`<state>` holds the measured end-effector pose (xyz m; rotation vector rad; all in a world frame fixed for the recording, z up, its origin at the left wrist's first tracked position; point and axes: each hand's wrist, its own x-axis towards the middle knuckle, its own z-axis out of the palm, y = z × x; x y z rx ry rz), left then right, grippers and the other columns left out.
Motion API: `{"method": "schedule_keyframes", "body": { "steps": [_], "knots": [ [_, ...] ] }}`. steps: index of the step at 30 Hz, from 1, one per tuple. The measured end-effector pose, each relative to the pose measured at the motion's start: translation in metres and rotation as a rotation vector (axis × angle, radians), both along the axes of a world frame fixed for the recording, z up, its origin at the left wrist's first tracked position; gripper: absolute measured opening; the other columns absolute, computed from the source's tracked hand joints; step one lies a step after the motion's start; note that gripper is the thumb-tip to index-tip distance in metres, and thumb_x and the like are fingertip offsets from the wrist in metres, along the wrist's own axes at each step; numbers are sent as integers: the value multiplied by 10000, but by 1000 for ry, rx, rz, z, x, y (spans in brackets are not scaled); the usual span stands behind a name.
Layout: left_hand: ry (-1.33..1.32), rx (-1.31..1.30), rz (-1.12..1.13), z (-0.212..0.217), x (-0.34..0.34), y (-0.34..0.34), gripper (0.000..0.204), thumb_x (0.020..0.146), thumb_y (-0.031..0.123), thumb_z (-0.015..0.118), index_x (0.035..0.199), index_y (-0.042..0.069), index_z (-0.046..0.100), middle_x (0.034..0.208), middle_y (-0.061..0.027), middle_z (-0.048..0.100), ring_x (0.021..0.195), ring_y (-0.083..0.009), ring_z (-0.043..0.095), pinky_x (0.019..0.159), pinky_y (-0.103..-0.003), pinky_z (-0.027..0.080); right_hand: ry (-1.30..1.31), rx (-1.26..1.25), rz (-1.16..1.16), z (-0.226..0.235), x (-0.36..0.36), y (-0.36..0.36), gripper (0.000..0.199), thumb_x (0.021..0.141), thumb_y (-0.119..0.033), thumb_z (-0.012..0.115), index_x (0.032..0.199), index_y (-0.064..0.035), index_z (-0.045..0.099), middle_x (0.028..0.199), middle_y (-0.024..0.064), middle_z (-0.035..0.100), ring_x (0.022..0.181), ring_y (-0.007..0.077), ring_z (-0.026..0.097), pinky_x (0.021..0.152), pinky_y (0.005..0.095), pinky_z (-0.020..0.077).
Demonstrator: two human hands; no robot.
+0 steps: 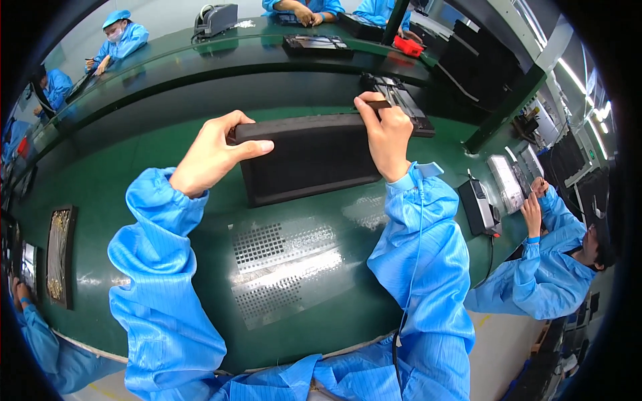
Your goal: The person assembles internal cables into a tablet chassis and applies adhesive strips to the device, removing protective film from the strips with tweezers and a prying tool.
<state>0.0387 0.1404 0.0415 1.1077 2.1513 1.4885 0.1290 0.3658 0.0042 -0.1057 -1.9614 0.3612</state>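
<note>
At upper centre of frame: clamping matte black rectangular case (pixel 311 159) by left end with left hand (pixel 212 150); pinching small dark flat strip (pixel 380 105) with right hand (pixel 389 131).

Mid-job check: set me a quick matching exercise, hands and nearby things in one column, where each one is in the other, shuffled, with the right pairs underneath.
Things:
1. Left hand
2. Right hand
3. Clear patterned sheet
4. Long narrow tray

Places:
A. Flat on the green table, between the forearms
B. At the upper right corner of the black block
C. On the table, left of the left blue sleeve
D. Gripping the black block's left end, thumb on its front

Right pairs: 1-D, 2-B, 3-A, 4-C
</note>
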Motion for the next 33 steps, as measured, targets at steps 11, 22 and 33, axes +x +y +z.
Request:
{"method": "schedule_keyframes", "body": {
  "steps": [11,22,33],
  "knots": [
    [-90,196,-125,-68,19,-14,525,613,16,689,1074,14,435,985,-78,529,914,-136,492,799,-276,401,183,102,114,-1,23,-12,60,707,-24,574,745,-27,528,637,59,531,567,209,517,547,278,375],
    [985,104,84,-39,44,-31,280,471,-52,564,741,-4,510,753,-122,548,673,-271,534,604,-323,432,367,-497,262,-1,60,-17,88,756,18,526,814,34,591,790,58,591,724,103,508,682,216,396],
    [1677,-483,366,-12,-72,-51,232,560,0,545,774,57,477,771,-71,502,723,-234,476,654,-327,392,324,-771,258,-32,89,12,107,792,-24,506,848,60,541,824,115,581,779,146,556,743,219,412]
  ]
}}
